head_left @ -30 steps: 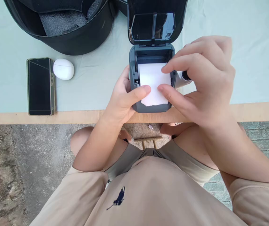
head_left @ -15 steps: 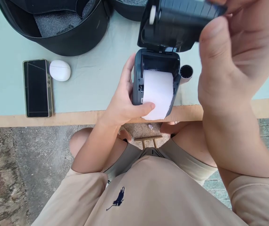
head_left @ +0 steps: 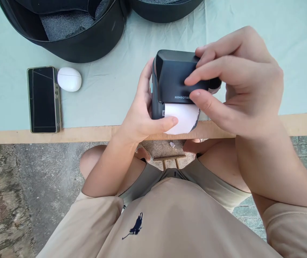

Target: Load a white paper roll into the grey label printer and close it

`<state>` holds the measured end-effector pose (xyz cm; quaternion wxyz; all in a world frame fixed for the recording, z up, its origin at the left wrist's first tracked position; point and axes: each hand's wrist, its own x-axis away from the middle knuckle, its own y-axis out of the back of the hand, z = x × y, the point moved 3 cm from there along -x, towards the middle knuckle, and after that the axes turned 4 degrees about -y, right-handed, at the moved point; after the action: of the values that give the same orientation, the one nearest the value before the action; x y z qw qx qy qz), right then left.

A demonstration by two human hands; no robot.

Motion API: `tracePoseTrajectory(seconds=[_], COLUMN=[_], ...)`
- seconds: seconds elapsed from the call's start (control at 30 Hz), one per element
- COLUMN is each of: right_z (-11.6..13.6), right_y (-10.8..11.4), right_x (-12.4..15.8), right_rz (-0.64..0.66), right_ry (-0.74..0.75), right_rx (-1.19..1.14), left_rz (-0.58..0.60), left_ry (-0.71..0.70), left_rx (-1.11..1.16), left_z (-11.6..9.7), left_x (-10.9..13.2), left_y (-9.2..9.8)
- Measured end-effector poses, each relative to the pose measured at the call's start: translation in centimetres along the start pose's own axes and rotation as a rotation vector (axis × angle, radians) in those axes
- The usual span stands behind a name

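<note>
A dark label printer (head_left: 175, 77) marked NIIMBOT rests at the table's front edge, its lid down. White label paper (head_left: 182, 118) sticks out from under the lid toward me. Wrapped round the printer's left side, my left hand (head_left: 144, 114) presses its thumb onto the paper. My right hand (head_left: 245, 86) is over the printer's right side with its fingers bent and apart. Its fingertips are at the lid, and the thumb tip is by the printed lettering. Partly hidden behind that hand is a small dark-topped cylinder (head_left: 215, 84).
On the left of the cloth-covered table (head_left: 102, 93) lie a phone (head_left: 42, 100) and a white, mouse-like rounded object (head_left: 69, 79) against it. An unzipped black case (head_left: 89, 44) stands at the back left, with a second black case (head_left: 166, 12) beside it.
The printer's lid has swung down from raised to lying over the paper compartment. My right hand has come down and left with it. My left hand keeps its hold.
</note>
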<state>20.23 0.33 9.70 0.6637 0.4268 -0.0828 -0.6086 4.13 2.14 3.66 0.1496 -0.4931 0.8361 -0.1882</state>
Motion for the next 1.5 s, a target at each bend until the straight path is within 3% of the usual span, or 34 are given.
tracePoseTrajectory(seconds=[0.07,0.17,0.5,0.7,1.03,1.33,1.43,1.5], right_z=[0.2,0.8,1.2,0.9,1.0,1.1,1.3,1.3], right_y=[0.2,0.2,0.4,0.4,0.4,-0.1,0.3,0.6], right_x=[0.0,-0.2,0.0,0.0,0.1,-0.1,-0.3,-0.5], right_rz=[-0.02,0.053,0.185,0.172,0.095,0.192,0.111,0.043], right_ry=[-0.011,-0.005,-0.036,-0.029,0.02,0.063,0.042,-0.075], right_rx=[0.038,0.073,0.12,0.085,0.08,0.077,0.086,0.048], left_rz=[0.002,-0.014,-0.067,-0.163,-0.16,-0.171,-0.155,-0.132], left_ry=[-0.006,-0.009,-0.041,-0.027,0.034,0.035,0.051,0.035], left_rx=[0.063,0.133,-0.014,0.002,0.123,0.189,0.193,0.161], left_z=[-0.1,0.0,-0.1,-0.3,-0.5,-0.3,-0.7,-1.0], left_x=[0.0,0.0,0.2,0.4,-0.2,-0.5,-0.6,-0.5], left_y=[-0.2,-0.4,-0.6,-1.1,-0.4,-0.3,-0.7,-0.9])
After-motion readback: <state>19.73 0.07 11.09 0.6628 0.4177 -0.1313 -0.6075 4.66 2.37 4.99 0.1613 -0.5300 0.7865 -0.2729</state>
